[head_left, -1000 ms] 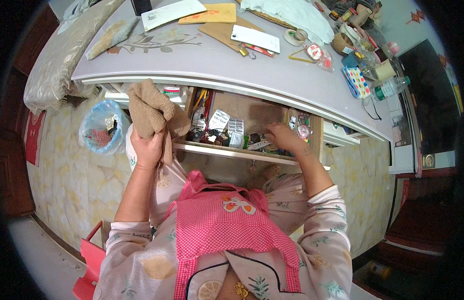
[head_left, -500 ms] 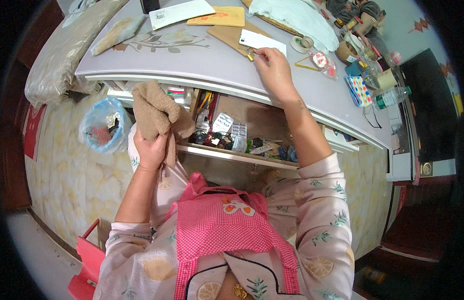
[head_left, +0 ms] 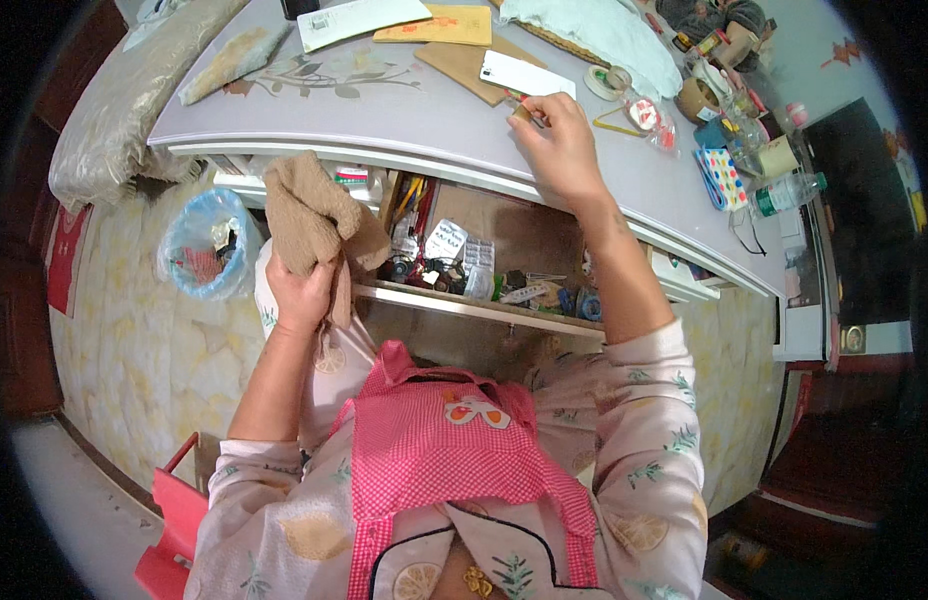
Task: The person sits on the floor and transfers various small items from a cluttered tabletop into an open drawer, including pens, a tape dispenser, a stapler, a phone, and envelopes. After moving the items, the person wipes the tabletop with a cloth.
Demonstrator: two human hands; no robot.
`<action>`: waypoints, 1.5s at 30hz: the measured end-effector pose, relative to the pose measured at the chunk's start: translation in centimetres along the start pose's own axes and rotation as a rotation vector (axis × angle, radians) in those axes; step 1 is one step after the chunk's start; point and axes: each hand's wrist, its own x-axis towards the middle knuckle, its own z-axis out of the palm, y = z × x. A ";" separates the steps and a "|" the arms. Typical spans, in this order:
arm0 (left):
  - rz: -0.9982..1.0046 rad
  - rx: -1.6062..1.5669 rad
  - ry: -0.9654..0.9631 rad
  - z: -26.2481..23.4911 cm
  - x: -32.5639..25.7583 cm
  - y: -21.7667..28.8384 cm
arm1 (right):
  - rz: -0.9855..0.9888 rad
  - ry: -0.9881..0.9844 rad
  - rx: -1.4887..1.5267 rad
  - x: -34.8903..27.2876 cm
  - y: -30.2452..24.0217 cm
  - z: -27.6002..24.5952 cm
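Note:
My left hand (head_left: 300, 292) grips a tan knitted cloth (head_left: 306, 215), holding it up in front of the left end of an open desk drawer (head_left: 464, 305). The drawer is packed with small things: pens, blister packs and tools. My right hand (head_left: 558, 150) rests on the grey desk top (head_left: 384, 110), fingers curled around a small object that I cannot make out, just below a white card (head_left: 528, 75) lying on a brown board.
Envelopes, a tape roll (head_left: 601, 80), a teal cloth (head_left: 594, 30), a spotted box (head_left: 724, 178) and a water bottle (head_left: 789, 190) crowd the far desk. A bin lined with a blue bag (head_left: 199, 245) stands on the floor at left. A red stool (head_left: 174, 520) is under me.
My right hand left the drawer and rose onto the desk top, stopping near the white card. The left hand kept the cloth in place.

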 end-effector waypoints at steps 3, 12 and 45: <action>-0.021 0.020 0.021 -0.3 -0.2 -0.5 | -0.132 -0.185 0.236 -2.5 -2.0 -3.5; 0.042 0.033 0.050 0.8 0.2 0.3 | 0.259 -0.539 0.232 -12.1 5.4 -5.1; 0.011 0.044 0.006 0.2 0.0 0.1 | -0.139 -0.282 0.022 -7.4 2.5 -3.1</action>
